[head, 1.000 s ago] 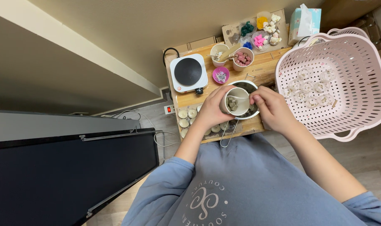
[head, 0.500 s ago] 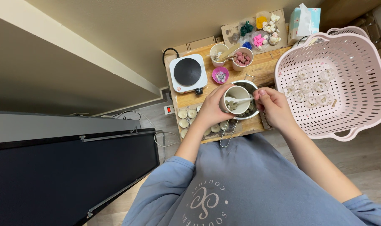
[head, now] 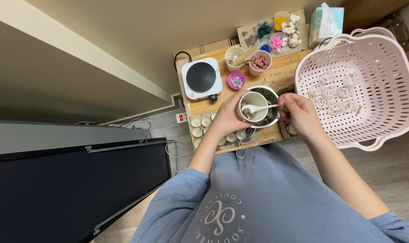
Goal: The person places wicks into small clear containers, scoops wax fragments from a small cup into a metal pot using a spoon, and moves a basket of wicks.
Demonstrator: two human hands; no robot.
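Note:
My left hand (head: 226, 119) grips a pale paper cup (head: 250, 100) and holds it just over a small metal pot (head: 273, 94) on the wooden table (head: 285, 69). My right hand (head: 299, 113) pinches the handle of a white spoon (head: 258, 108) whose bowl rests inside the cup. Several small round tealight cups (head: 200, 127) lie on the table below my left hand.
A white single hot plate (head: 201, 78) stands at the table's left. Two paper cups (head: 259, 61), a pink dish (head: 236, 80) and a tray of coloured moulded pieces (head: 276, 33) sit at the back. A pink perforated basket (head: 362, 85) with clear cups is on the right, a tissue box (head: 326, 20) behind it.
My right hand has drawn a little to the right and the spoon now lies across the cup's rim. The cup stays over the pot.

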